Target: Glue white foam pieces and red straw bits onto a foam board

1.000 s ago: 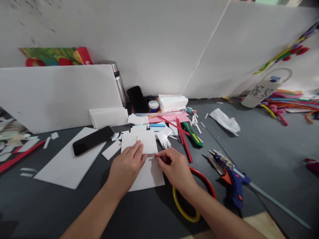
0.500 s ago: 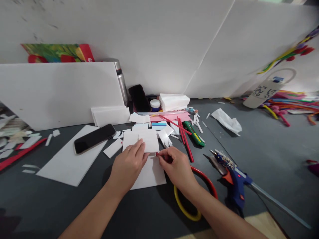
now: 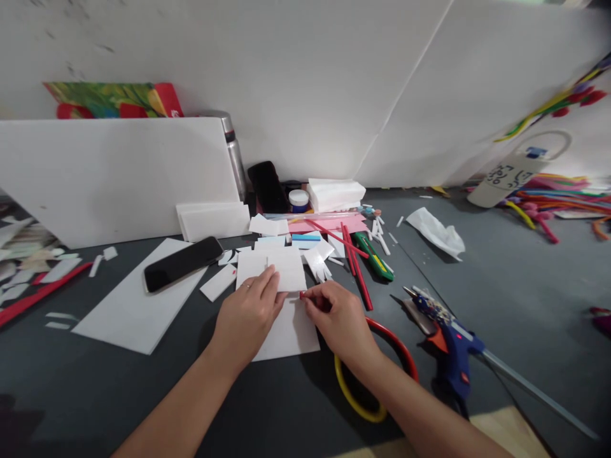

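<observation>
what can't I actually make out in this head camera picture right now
Head view:
Red piece: partly hidden by the right hand.
Red-and-yellow loop: partly covered by the right arm.
Silver bottle: partly behind the white board.
White bottle: lettering too blurred.
Purple thing: cut off, right edge.

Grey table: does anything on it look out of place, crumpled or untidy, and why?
Yes: the white sheet right of the green cutter lies crumpled, unlike the smooth card under the left hand. White bits lie scattered beside the cutter, looking untidy.
</observation>
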`<move>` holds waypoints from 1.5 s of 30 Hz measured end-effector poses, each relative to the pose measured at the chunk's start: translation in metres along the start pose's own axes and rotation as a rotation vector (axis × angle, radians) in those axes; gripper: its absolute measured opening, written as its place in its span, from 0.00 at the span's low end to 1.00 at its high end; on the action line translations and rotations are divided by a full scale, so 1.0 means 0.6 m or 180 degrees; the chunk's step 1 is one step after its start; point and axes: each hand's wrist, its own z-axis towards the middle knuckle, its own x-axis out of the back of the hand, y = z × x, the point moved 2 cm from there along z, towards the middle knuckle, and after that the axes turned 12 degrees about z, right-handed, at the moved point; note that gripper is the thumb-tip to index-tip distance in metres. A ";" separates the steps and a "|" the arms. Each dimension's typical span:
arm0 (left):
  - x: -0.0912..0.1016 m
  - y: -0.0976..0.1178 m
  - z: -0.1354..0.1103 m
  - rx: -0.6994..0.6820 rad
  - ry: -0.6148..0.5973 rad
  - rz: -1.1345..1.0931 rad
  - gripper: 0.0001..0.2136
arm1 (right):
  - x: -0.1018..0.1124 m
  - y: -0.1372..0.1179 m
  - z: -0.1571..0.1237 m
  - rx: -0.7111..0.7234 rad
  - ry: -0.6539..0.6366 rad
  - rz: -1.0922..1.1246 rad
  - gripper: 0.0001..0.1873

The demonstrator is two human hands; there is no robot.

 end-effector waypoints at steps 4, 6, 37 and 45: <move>0.000 0.000 0.000 -0.0018 -0.0023 0.0001 0.15 | 0.001 -0.003 0.000 -0.0001 -0.0023 -0.0033 0.06; 0.001 0.000 -0.001 -0.0011 -0.0023 -0.0006 0.15 | 0.001 -0.004 0.000 0.0003 -0.0033 -0.0051 0.06; 0.000 0.000 -0.003 0.0061 -0.0058 -0.0051 0.14 | 0.000 -0.007 0.000 -0.0104 -0.0044 -0.0330 0.05; 0.000 0.000 -0.002 0.0092 -0.0074 -0.0083 0.14 | 0.002 -0.013 0.000 -0.0062 -0.0015 -0.0501 0.03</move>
